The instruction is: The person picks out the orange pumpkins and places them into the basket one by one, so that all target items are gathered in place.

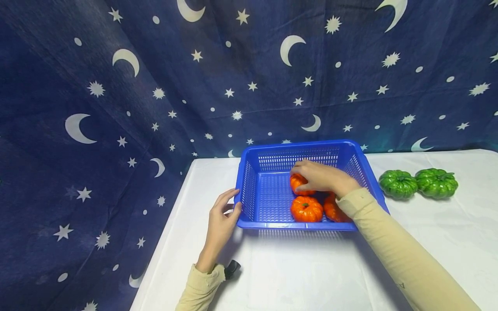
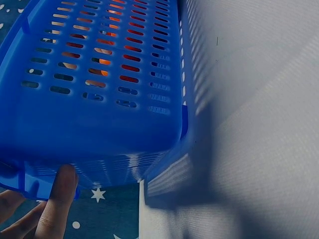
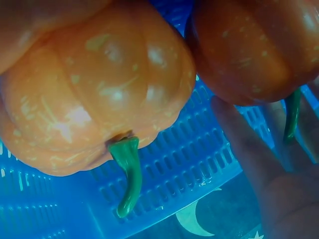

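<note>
A blue plastic basket [image 1: 299, 226] with slotted walls stands on the table. Its left rim is between the thumb and fingers of my left hand [image 1: 222, 220]; the left wrist view shows the thumb [image 2: 61, 199] against that rim. Inside the basket, my right hand [image 1: 322, 176] grips an orange pumpkin [image 1: 297, 182] from above, its palm side hidden in the head view. One more orange pumpkin [image 1: 306, 209] sits in front of it. A third pumpkin [image 1: 333, 209] lies partly covered by the right wrist. Green stems show close up in the right wrist view.
To the right of the basket, two green pumpkins [image 1: 398, 184] sit side by side on the white tablecloth [image 1: 295, 272]. Behind and to the left hangs a dark blue curtain [image 1: 218, 73] with moons and stars. A black strap piece [image 1: 232, 269] is at the left cuff.
</note>
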`<state>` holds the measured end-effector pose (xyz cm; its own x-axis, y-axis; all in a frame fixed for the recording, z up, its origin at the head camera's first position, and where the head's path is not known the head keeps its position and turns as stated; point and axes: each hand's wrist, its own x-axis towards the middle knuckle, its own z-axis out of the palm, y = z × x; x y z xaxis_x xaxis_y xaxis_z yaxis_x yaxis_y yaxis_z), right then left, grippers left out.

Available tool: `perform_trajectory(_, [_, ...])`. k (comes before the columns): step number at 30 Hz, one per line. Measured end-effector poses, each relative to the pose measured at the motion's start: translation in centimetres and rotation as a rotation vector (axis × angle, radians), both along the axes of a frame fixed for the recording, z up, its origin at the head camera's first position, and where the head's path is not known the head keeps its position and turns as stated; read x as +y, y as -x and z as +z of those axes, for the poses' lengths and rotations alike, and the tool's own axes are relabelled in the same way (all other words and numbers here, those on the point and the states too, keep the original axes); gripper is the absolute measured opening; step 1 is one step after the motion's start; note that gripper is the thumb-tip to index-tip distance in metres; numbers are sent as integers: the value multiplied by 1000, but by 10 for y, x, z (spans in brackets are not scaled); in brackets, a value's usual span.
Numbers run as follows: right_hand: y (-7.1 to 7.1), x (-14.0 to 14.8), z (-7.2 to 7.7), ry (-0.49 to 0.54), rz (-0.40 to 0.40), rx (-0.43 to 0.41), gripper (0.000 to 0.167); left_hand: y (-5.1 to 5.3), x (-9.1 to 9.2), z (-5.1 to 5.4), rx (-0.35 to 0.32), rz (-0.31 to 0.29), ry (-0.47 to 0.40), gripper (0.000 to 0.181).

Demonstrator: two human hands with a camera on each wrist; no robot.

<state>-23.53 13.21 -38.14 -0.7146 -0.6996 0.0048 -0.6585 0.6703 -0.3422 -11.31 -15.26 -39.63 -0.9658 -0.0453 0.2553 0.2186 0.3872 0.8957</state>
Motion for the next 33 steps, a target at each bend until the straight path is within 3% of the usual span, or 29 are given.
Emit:
perform_trajectory(22, [1,-3,-4,-37,26,37,40,-1,0,2,-6,0,-3,34])
perform_trajectory(33, [1,-2,-6,-39,1,9,42,0,0,0,2,6,3,35])
